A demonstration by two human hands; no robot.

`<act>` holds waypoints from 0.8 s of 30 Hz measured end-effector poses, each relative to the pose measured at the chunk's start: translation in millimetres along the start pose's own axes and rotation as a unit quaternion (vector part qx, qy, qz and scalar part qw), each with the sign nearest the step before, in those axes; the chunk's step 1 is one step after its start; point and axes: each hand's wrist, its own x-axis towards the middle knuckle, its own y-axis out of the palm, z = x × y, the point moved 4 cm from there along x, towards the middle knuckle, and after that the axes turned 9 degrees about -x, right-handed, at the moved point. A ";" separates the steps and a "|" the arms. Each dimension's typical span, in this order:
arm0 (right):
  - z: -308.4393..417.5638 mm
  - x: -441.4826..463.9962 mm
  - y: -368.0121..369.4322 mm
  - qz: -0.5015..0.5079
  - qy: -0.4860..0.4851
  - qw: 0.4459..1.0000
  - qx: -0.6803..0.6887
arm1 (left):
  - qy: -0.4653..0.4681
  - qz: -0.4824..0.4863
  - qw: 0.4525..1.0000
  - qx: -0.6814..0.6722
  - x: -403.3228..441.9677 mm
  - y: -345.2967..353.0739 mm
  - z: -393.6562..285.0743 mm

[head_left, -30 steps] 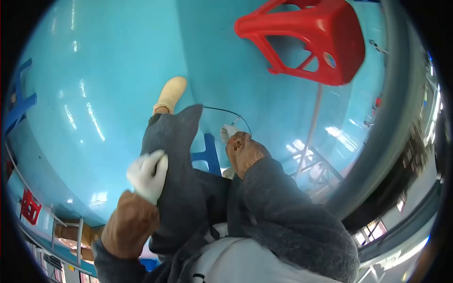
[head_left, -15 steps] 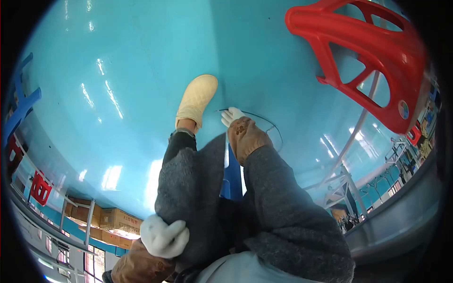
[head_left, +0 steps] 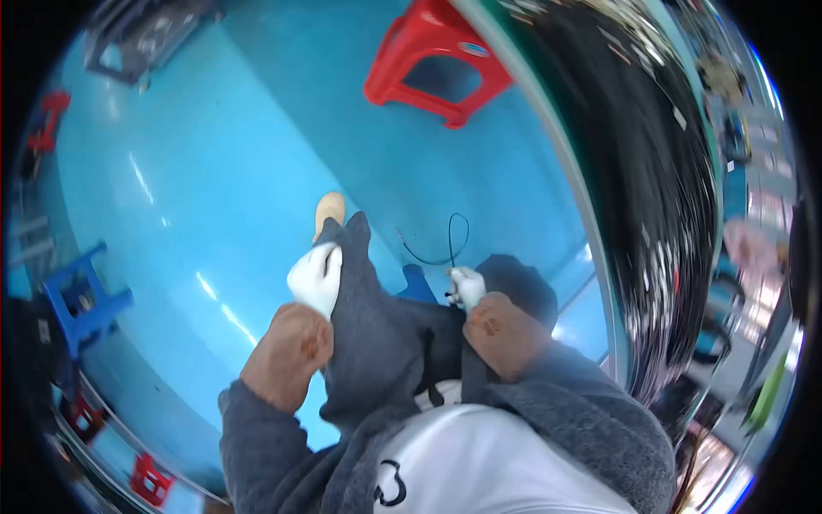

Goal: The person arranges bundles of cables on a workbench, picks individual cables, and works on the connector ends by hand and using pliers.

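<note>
A thin black cable (head_left: 430, 262) hangs in a loop above the blue floor, one end running into my right hand (head_left: 467, 288). That hand wears a white glove, its fingers closed round the cable near my right knee. My left hand (head_left: 315, 276), also in a white glove, rests against the dark grey cloth (head_left: 364, 343) over my left leg. Its fingers are folded together, and whatever may be between them is hidden. Brown sleeve covers reach up to both wrists.
A red stool (head_left: 441, 107) stands ahead, beside a long table (head_left: 561, 141) piled with dark strands on the right. Blue stools stand at the left (head_left: 84, 300) and under me (head_left: 417, 284). A grey object (head_left: 145, 38) is at the upper left.
My right hand has risen from low by the floor with the cable, which now dangles from it. My left hand has moved forward along the leg. The view has swung toward the table.
</note>
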 end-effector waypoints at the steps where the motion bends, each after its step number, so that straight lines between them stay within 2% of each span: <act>1: 15.8 -33.1 -16.6 -0.009 -0.051 0.999 0.001 | 0.021 0.030 0.999 -0.001 1.9 7.7 -17.9; 3: 46.8 -104.7 -48.5 -0.031 -0.116 0.993 -0.016 | 0.114 0.124 0.967 0.189 -3.0 42.2 -47.7; 5: 89.5 -183.1 -84.3 -0.052 -0.132 0.986 -0.089 | 0.233 0.167 0.945 0.158 -18.8 83.2 -107.8; 6: 92.5 -222.6 -96.4 -0.077 -0.134 0.986 -0.068 | 0.245 0.235 0.926 0.166 -46.0 112.7 -116.1; 7: 111.2 -265.2 -117.5 -0.121 -0.274 0.942 -0.150 | 0.252 0.302 0.902 0.178 -78.0 149.5 -126.7; 8: 122.6 -306.4 -138.2 -0.165 -0.405 0.868 -0.237 | 0.177 0.437 0.851 0.232 -120.8 188.5 -130.8; 10: 132.2 -364.0 -188.1 -0.195 -0.418 0.871 -0.169 | 0.159 0.531 0.794 0.250 -180.1 219.4 -145.4; 13: 154.3 -417.2 -249.7 -0.303 -0.399 0.854 -0.140 | 0.171 0.558 0.768 0.264 -205.8 220.8 -148.1; 14: 158.3 -417.6 -268.6 -0.328 -0.406 0.842 -0.134 | 0.176 0.558 0.765 0.268 -200.1 221.1 -150.6; 18: 171.2 -378.7 -334.1 -0.412 -0.387 0.823 0.057 | 0.176 0.576 0.751 0.273 -164.6 240.6 -148.6; 21: 170.2 -310.1 -367.1 -0.453 -0.350 0.818 0.056 | 0.161 0.593 0.741 0.272 -129.9 264.5 -143.0; 23: 146.2 -268.0 -384.4 -0.532 -0.300 0.773 0.172 | 0.142 0.607 0.733 0.272 -108.9 270.2 -139.9; 24: 148.8 -260.9 -391.9 -0.533 -0.288 0.777 0.170 | 0.129 0.617 0.728 0.270 -100.4 267.1 -138.6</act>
